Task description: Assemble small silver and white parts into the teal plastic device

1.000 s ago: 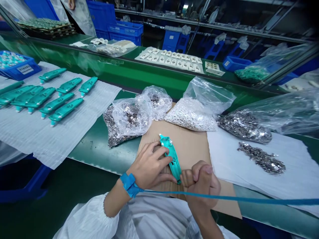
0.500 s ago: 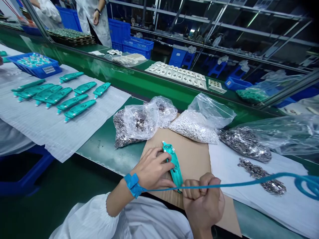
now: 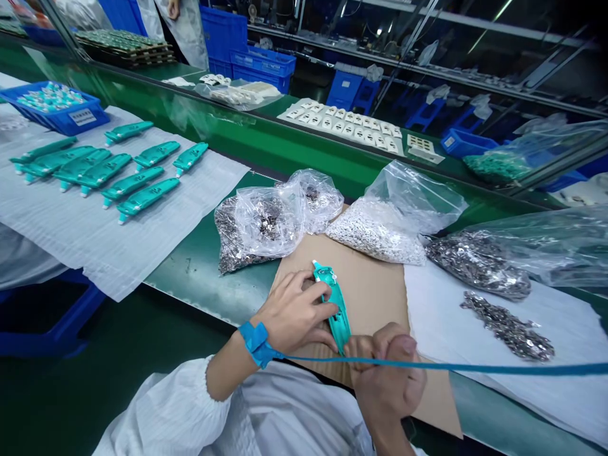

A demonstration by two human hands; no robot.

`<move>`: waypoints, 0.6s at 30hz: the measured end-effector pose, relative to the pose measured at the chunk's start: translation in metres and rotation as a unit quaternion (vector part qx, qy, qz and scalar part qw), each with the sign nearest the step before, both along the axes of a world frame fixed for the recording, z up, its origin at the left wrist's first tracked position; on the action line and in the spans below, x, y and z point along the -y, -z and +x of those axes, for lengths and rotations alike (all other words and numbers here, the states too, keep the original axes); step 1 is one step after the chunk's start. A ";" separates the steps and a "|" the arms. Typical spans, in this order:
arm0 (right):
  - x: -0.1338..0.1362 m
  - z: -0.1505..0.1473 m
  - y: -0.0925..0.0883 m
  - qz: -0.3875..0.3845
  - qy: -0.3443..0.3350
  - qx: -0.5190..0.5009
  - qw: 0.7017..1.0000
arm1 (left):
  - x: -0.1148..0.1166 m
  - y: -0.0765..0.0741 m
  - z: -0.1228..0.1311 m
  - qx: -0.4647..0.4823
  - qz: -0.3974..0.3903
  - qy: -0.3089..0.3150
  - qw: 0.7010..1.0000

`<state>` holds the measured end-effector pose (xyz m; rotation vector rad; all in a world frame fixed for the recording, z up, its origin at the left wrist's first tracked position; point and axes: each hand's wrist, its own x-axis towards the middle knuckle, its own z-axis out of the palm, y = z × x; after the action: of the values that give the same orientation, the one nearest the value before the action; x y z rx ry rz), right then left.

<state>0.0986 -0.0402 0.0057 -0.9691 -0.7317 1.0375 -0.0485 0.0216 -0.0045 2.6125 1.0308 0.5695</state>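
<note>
Cardboard sheet (image 3: pixel 370 297), left hand (image 3: pixel 294 310) holding one teal casing (image 3: pixel 336 310).

A factory assembly floor, a green conveyor belt (image 3: pixel 199 282) running along the line, stacked circuit boards (image 3: pixel 126 49) on its far side, blue plastic crates (image 3: pixel 251 63), steel shelving (image 3: pixel 427 73) behind, a co-worker in a white smock (image 3: pixel 187 31), a blue anti-static wrist strap (image 3: pixel 256 344) on the wearer's wrist

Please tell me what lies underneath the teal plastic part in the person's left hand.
Beneath the teal plastic part, held by the left hand, lies a brown cardboard sheet on the green conveyor belt. The part and hand hide the cardboard directly below them.
</note>
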 end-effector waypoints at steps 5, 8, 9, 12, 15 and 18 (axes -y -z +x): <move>-0.002 -0.001 0.008 -0.032 -0.039 0.015 0.999 | 0.000 0.000 0.000 -0.016 -0.013 0.005 1.000; -0.005 0.010 0.004 -0.041 -0.049 0.013 0.998 | 0.000 0.005 -0.003 0.016 0.000 0.000 1.000; -0.005 0.016 0.001 -0.059 -0.046 0.016 0.997 | 0.000 0.006 -0.004 0.035 0.002 -0.006 0.999; -0.005 0.040 -0.009 -0.165 -0.072 0.105 0.978 | 0.001 0.004 -0.008 0.104 -0.020 -0.019 0.994; -0.001 0.053 -0.018 -0.209 -0.160 0.244 0.934 | 0.003 -0.001 -0.011 0.151 -0.043 -0.027 0.987; 0.004 0.051 -0.021 -0.206 -0.207 0.287 0.913 | 0.003 -0.003 -0.011 0.167 -0.053 -0.034 0.984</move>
<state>0.1491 -0.0446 0.0267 -1.5634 -1.2745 1.3219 -0.0595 0.0185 -0.0020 2.2939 1.0115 0.9067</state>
